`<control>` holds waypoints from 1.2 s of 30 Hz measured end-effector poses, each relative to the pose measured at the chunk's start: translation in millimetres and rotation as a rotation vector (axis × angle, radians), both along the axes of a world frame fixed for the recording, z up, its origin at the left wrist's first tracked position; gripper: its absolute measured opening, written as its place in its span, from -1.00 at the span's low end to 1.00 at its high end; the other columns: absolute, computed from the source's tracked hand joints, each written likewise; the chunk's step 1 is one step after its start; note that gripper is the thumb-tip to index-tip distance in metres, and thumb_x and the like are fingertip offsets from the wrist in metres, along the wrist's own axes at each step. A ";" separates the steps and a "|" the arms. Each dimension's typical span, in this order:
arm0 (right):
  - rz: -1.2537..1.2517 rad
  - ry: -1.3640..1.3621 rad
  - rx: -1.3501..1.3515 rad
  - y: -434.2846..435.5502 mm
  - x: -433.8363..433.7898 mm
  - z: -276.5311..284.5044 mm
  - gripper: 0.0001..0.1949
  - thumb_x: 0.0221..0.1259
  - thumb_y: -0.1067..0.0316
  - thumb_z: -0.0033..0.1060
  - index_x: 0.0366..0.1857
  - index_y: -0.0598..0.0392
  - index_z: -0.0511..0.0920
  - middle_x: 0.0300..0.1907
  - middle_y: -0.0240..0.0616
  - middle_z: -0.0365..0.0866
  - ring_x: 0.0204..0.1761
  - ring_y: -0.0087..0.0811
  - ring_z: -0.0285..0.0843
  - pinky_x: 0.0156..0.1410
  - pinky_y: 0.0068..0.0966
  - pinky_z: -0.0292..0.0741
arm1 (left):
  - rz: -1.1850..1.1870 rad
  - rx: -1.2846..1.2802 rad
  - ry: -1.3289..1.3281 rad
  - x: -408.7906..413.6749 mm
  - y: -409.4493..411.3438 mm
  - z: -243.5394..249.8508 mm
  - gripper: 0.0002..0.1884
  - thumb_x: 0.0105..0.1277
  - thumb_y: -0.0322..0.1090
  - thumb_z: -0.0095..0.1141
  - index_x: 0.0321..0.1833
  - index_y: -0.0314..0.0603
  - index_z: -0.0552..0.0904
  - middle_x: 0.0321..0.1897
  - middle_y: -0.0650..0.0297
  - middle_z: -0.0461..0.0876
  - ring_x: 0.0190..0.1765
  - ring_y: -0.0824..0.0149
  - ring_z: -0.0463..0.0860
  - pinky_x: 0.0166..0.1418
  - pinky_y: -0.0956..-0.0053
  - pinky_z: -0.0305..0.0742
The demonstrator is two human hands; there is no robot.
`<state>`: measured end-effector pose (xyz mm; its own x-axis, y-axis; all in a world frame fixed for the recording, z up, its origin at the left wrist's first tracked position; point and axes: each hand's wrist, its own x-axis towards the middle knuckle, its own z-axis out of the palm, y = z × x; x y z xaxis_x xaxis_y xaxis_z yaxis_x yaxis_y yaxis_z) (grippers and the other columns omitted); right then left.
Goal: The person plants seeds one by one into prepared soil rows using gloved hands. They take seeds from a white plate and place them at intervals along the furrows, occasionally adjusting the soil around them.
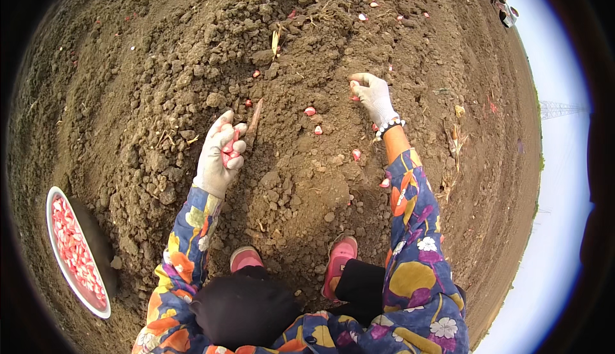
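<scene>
My left hand, in a pale knitted glove, is curled around several pink-coated garlic cloves left of centre. My right hand, gloved too and with a beaded bracelet at the wrist, pinches a pink-coated clove between thumb and fingertips, just above the soil. Between the two hands, single pink and white cloves lie on the loose earth. A white basin full of the same cloves stands on the soil at the lower left.
Cloddy brown soil surrounds my pink shoes. More cloves lie scattered at the top, and dry stalks to the right. Bags or other items sit at the far upper right. A lattice pylon rises beyond the field.
</scene>
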<state>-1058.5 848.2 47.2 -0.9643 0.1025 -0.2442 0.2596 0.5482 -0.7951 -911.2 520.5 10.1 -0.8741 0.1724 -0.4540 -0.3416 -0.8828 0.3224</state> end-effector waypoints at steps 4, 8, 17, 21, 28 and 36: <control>0.058 0.138 0.340 39.1 -47.1 -13.6 -0.81 0.20 0.45 0.23 -0.12 0.17 0.67 -0.29 -0.32 0.74 -0.30 -0.58 0.60 -0.14 -0.58 0.52 | -0.025 -0.006 0.118 -34.6 -1.2 27.4 -0.53 0.41 -0.35 0.03 0.36 -0.03 0.30 -0.13 0.22 0.59 -0.49 0.52 0.47 -0.69 0.74 0.19; 0.076 0.233 0.462 32.8 -92.6 -30.9 -0.79 0.17 0.37 0.29 -0.14 0.16 0.67 -0.27 -0.22 0.76 -0.26 -0.49 0.67 -0.07 -0.54 0.55 | -0.138 0.016 0.008 -44.4 9.1 22.5 -0.54 0.43 -0.31 0.01 0.36 -0.06 0.31 -0.18 0.20 0.60 -0.51 0.51 0.49 -0.69 0.72 0.21; 0.249 0.200 0.836 37.6 -192.4 -47.9 -0.80 0.19 0.22 0.22 -0.16 -0.03 0.68 -0.09 -0.06 0.67 -0.02 -0.08 0.63 0.10 -0.24 0.53 | -0.094 -0.633 0.073 -17.3 56.2 -38.9 -0.59 0.30 -0.46 0.09 0.22 -0.34 0.46 -0.28 0.18 0.65 -0.63 0.54 0.46 -0.72 0.69 0.25; 0.439 0.107 1.097 36.6 -224.8 -56.9 -0.81 0.13 0.28 0.24 -0.20 0.01 0.66 -0.14 -0.05 0.67 -0.03 -0.04 0.62 0.10 -0.23 0.54 | -0.082 -0.677 0.028 -19.1 64.0 -43.9 -0.61 0.28 -0.53 0.07 0.19 -0.31 0.49 -0.27 0.15 0.67 -0.62 0.52 0.49 -0.67 0.67 0.32; 0.420 -0.107 1.179 11.5 -236.4 -70.4 -0.75 0.15 0.38 0.11 -0.11 0.07 0.67 -0.03 -0.01 0.66 0.06 -0.07 0.62 0.13 -0.25 0.55 | -0.072 -0.695 0.059 -19.1 63.3 -51.9 -0.59 0.26 -0.55 0.10 0.19 -0.29 0.49 -0.25 0.15 0.67 -0.60 0.50 0.51 -0.63 0.65 0.36; 0.294 0.240 0.621 55.4 -217.8 -48.2 -0.80 0.14 0.25 0.17 -0.21 -0.05 0.73 -0.20 -0.17 0.72 -0.13 -0.20 0.68 0.06 -0.38 0.54 | -0.045 -0.705 0.116 -20.9 66.6 -57.7 -0.62 0.28 -0.52 0.10 0.18 -0.29 0.50 -0.26 0.17 0.66 -0.61 0.53 0.49 -0.60 0.66 0.37</control>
<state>-1276.3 903.6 -1.0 -0.9929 -0.1185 -0.0035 -0.1107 0.9372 -0.3308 -932.2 587.1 -47.6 -0.9225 -0.0910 -0.3751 -0.3015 -0.4369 0.8475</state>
